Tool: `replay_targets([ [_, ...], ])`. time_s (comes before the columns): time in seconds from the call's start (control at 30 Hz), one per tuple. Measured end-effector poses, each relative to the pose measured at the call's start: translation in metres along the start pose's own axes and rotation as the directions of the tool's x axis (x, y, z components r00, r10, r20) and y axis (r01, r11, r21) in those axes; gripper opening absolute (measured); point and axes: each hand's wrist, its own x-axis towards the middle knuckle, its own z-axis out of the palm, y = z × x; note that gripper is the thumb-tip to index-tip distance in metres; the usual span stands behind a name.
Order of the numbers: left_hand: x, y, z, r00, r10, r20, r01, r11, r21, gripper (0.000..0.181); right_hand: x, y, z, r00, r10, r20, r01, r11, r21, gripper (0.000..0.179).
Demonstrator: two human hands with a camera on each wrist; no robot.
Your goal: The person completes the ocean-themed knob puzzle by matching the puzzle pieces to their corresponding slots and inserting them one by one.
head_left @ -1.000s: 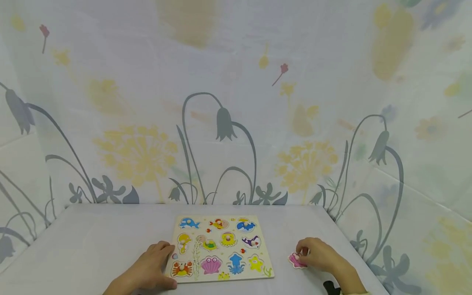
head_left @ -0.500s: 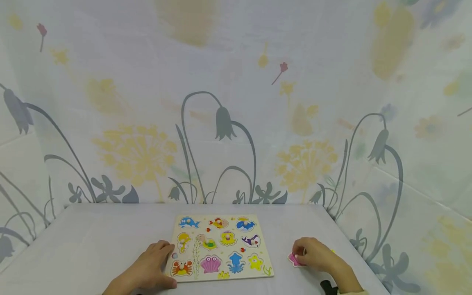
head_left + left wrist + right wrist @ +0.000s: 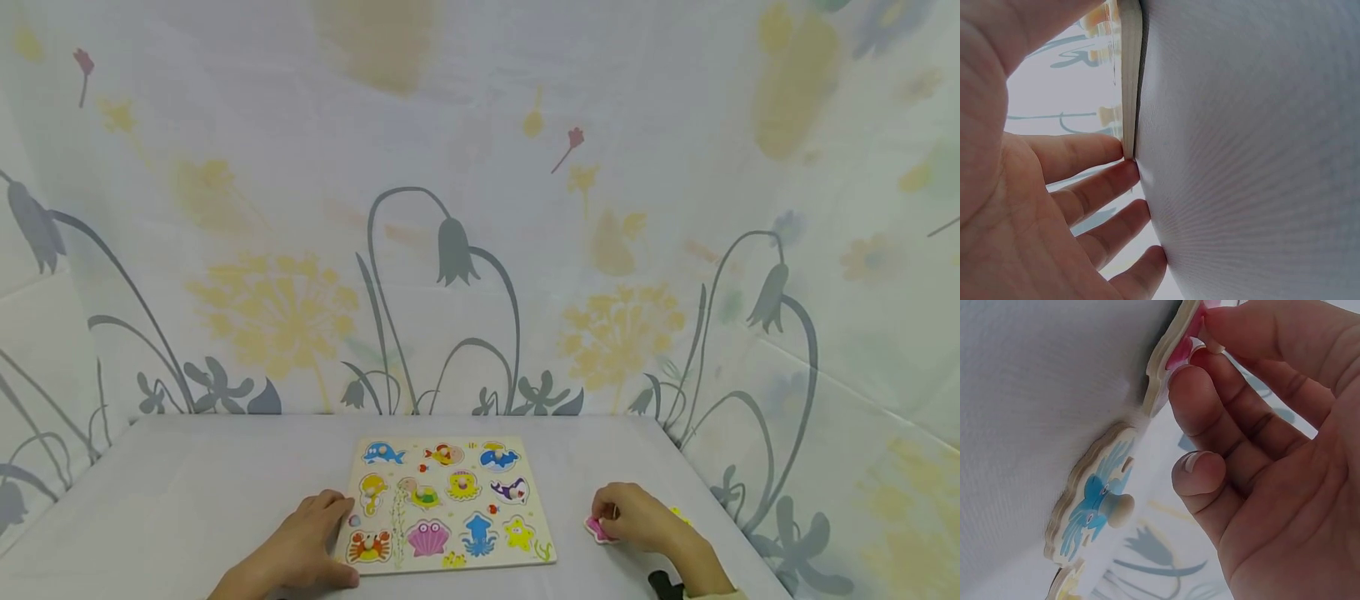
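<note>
A wooden sea-animal puzzle board [image 3: 520,510] lies on the white-covered table. My left hand [image 3: 296,546] rests at its left side, fingers extended; in the left wrist view the fingertips [image 3: 1129,169] meet the board's edge [image 3: 1130,81]. To the right of the board, my right hand [image 3: 637,517] pinches the knob of a pink shell puzzle piece [image 3: 1180,355] between thumb and fingers. That piece is close over the tabletop and partly hidden by the fingers in the head view. Knobless pictures of a shell [image 3: 429,540], a squid [image 3: 480,540] and a starfish [image 3: 519,533] line the board's front row.
Beside the right hand lies a blue squid piece [image 3: 1092,499] with a knob, hidden in the head view. A yellow piece [image 3: 681,515] shows just past the hand. Several knobbed pieces, among them a crab [image 3: 367,547], sit in the board. A flower-printed curtain [image 3: 480,250] stands behind.
My right hand and the pink shell piece have shifted slightly left. The yellow piece, hidden at first, now shows behind the hand. My left hand stays at the board.
</note>
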Motion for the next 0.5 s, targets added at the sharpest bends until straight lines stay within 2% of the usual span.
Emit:
replay_targets([
  [0.2, -0.001, 0.000, 0.001, 1.000, 0.002, -0.001, -0.002, 1.000, -0.005, 0.096, 0.002, -0.004, -0.001, 0.999, -0.030, -0.016, 0.030, 0.999, -0.015, 0.016],
  [0.5, -0.001, 0.000, -0.001, 1.000, 0.025, -0.007, -0.025, 1.000, -0.002, 0.097, 0.010, -0.019, 0.006, 1.000, -0.023, -0.001, 0.023, 1.000, -0.022, 0.013],
])
